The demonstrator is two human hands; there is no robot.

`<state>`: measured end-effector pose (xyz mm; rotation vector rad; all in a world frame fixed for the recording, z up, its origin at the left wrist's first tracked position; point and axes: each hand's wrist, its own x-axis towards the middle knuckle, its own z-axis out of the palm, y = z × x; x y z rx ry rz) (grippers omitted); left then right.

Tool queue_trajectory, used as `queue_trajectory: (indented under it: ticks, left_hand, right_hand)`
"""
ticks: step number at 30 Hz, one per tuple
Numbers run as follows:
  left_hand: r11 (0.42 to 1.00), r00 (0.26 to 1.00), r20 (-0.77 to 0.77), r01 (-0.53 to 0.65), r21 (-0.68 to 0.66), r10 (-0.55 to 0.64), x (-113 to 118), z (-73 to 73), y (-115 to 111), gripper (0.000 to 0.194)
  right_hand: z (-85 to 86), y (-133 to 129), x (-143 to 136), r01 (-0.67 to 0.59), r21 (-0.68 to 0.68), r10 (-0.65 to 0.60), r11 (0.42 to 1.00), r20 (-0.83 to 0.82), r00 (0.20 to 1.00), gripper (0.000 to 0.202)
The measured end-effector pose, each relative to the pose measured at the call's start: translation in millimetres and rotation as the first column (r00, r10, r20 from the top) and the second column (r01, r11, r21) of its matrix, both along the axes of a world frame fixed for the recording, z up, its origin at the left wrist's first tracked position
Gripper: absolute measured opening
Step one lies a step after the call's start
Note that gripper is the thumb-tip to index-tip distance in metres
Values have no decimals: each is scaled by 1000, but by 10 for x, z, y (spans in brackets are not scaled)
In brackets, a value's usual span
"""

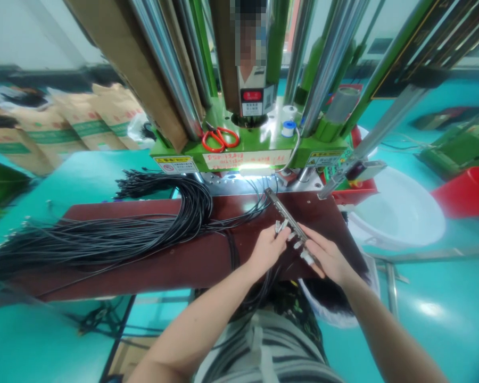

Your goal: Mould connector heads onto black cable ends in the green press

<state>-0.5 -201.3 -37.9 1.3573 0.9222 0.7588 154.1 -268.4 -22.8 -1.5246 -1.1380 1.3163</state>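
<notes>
A narrow metal bar (284, 211) lies slantwise in front of me, over the brown bench board. Several small silvery pieces (305, 256), which look like connector ends, stick out along its near side. My right hand (328, 256) grips the lower end of the bar from the right, its fingers along the edge. On the left side of the bar, my left hand (270, 246) is closed, thumb and fingers pinched at one of the silvery pieces; exactly what sits between the fingertips is hidden. Black cables (269, 282) hang below my hands.
A large bundle of black cables (187, 205) covers the left of the brown bench board (151, 276). Behind stands a green press (263, 138) with red-handled scissors (220, 139) and a blue-white spool (289, 128). A white tub (403, 213) and red bucket (467, 191) are at right.
</notes>
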Motion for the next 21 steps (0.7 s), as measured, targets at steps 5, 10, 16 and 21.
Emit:
queue_trajectory:
  ticks: [5,10,16,21]
  left_hand:
    - [999,998,-40,43,6,-43,-44,-37,65,44]
    - [988,990,-6,143,-54,-144,-60,-14,85,41]
    - [973,982,37,187,-138,-184,-96,-14,104,43]
    - [978,989,49,149,-148,-143,-100,-26,102,44]
  right_hand:
    - [-32,6,64,16,-1,-16,1000,-113,993,58]
    - [-2,2,85,-9,-20,7,1000,-118,993,55]
    - [11,20,119,-95,-43,91,995,-72,993,53]
    - [0,21,89,-131,-44,133,990,46,990,54]
